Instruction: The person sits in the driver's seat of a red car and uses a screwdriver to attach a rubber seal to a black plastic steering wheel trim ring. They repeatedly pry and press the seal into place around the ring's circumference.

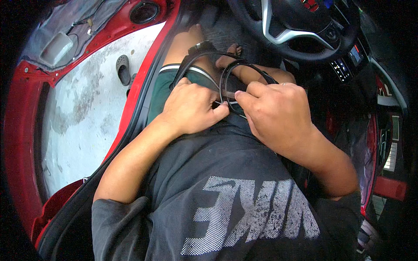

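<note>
The steering wheel (305, 27) stood at the upper right; it was black, with silver trim (279, 36) on its spokes. Just beside its lower right part there was a panel of buttons (340, 71), and near this a small screen (356, 54). On the left side, the red door (27, 108) was open, and it carried a round black speaker (144, 13) and a crinkled grey sheet (89, 14). Between the door and the red sill (136, 98), a grey clog (123, 69) lay on the pale, stained floor (85, 126).
</note>
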Tool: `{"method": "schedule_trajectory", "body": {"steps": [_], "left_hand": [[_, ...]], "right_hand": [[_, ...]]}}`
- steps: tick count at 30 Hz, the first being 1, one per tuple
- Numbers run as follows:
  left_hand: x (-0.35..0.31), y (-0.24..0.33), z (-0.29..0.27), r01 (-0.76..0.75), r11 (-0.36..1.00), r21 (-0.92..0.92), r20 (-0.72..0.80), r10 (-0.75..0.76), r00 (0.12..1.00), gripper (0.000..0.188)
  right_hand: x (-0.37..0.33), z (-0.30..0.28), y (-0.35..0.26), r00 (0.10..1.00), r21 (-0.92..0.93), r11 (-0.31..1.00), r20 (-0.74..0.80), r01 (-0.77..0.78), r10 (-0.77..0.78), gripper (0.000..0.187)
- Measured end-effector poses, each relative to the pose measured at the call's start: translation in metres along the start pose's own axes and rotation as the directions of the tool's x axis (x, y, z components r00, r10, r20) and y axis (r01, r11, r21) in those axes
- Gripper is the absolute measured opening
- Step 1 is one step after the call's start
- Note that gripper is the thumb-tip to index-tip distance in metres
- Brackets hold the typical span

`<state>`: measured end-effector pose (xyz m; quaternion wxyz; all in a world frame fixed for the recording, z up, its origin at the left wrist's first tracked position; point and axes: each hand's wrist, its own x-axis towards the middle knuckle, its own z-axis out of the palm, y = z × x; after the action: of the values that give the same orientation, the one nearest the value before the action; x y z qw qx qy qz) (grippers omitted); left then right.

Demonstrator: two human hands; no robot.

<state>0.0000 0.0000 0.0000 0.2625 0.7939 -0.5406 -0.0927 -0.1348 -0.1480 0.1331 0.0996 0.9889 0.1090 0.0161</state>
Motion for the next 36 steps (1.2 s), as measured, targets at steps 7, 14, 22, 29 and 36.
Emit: {"method": "schedule_trajectory", "body": {"steps": [7,14,22,29,36], "left_hand": [[0.001,-0.008,-0.001,-0.024,1.0,0.012,-0.035,0.025,0.999,0.048],[0.004,-0.001,-0.003,0.0,1.0,-0.026,0.013,0.001,1.0,0.051],[0.002,-0.002,-0.003,0.004,0.999,-0.034,-0.022,-0.004,1.0,0.053],[0.001,-0.004,0.001,0.02,0.999,-0.033,-0.028,-0.021,0.999,0.054],[0.002,0.0,-0.005,0.024,0.999,-0.036,-0.024,-0.025,0.999,0.052]], "right_hand": [[0.032,-0.005,0.011,0.994,-0.054,0.997,0.1,0.05,-0.044,0.011],[0.027,-0.001,0.007,0.991,-0.11,0.991,0.118,0.078,-0.065,0.014],[0.028,-0.024,0.013,0.995,-0.112,0.994,0.099,-0.013,0.024,0.011],[-0.006,0.001,0.013,0.982,0.109,0.987,-0.135,-0.121,0.135,0.009],[-0.009,0.02,-0.007,0.977,0.092,0.985,-0.144,-0.144,0.156,0.012]]}}
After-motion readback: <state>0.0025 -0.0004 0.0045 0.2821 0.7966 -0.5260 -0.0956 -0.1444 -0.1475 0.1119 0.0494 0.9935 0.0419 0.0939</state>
